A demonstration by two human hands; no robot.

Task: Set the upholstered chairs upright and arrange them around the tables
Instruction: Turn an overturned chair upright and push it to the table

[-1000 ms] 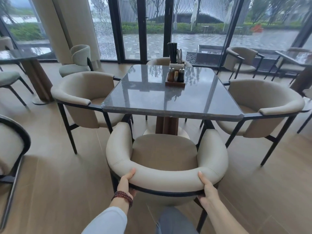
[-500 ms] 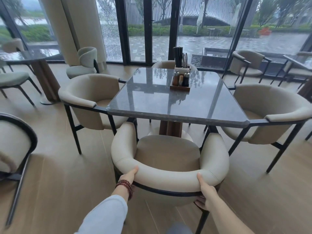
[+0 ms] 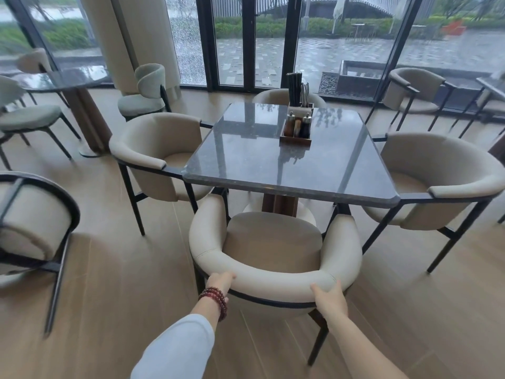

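far left: a dark-framed chair (image 3: 32, 222), only partly in view, stands upright on the wood floor (image 3: 123, 283). left of the table (image 3: 273, 165): a cream upholstered side chair (image 3: 153, 143) stands upright, its arm touching the table edge. centre, foreground: your left hand (image 3: 220, 280) (red bead bracelet (image 3: 214, 298) at the wrist) grips the left end of the near chair (image 3: 273, 281) backrest, thumb over the top. this chair stands upright, seat facing the table, its arms reaching just under the near edge. on the tabletop, a wooden condiment tray (image 3: 295, 131) holds bottles and cutlery. your right hand (image 3: 329, 298) clasps the backrest's right end, fingers wrapped behind it. right: another cream chair (image 3: 442, 165) stands upright beside the table.
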